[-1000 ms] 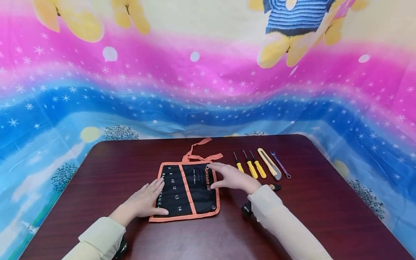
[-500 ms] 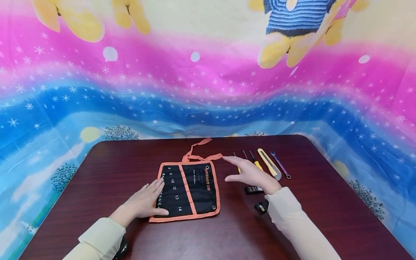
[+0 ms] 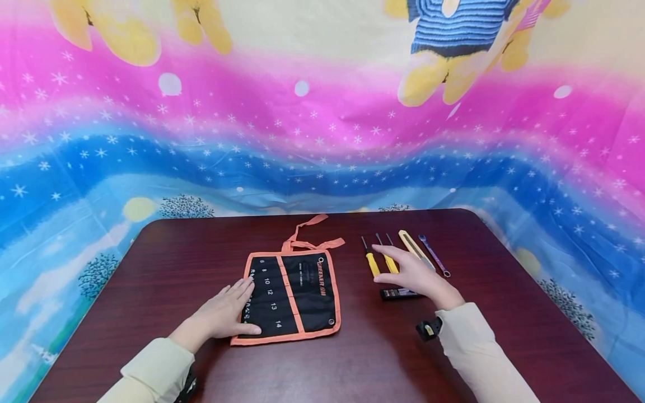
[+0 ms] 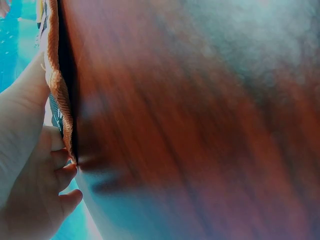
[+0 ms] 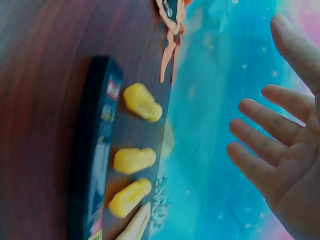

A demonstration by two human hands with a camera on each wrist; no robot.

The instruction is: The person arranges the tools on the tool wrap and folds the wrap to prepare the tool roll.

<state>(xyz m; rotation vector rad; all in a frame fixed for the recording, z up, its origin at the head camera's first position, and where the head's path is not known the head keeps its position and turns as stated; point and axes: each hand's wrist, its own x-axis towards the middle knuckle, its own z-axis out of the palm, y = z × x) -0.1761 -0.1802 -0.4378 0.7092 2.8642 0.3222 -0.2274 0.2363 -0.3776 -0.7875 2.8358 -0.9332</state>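
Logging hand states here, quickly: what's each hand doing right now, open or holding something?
Left hand: open, resting on the black pouch.
Right hand: open, holding nothing, near the yellow-handled screwdrivers.

Pouch (image 3: 292,296) on the table (image 3: 363,358) — screwdrivers (image 3: 372,264), cutter (image 3: 412,243), wrench (image 3: 434,255) to its right.
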